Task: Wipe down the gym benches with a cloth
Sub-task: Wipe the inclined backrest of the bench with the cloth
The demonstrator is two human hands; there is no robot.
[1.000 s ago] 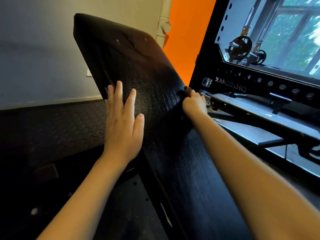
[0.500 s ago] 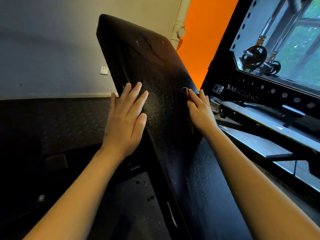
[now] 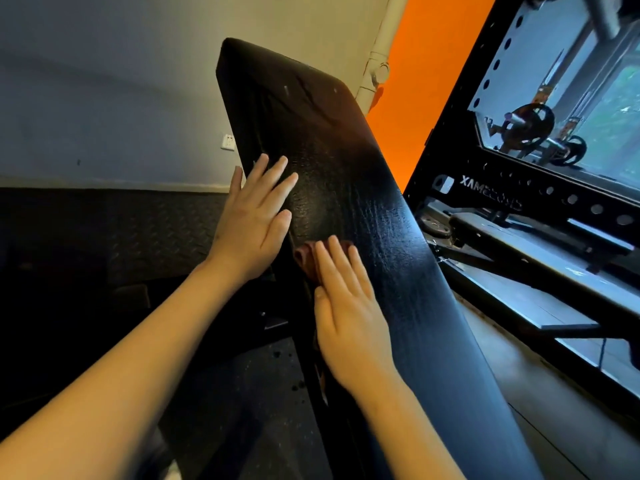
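The right hand lies flat with straight fingers on the brown cloth on the tilted black bench, and the left hand rests flat beside it.

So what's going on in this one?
A person is wiping an inclined black bench pad in a gym. The right hand presses flat, fingers straight, on a reddish-brown cloth near the pad's left edge. The left hand rests open on that same edge a little higher up, apparently steadying the pad. A black rack stands to the right.
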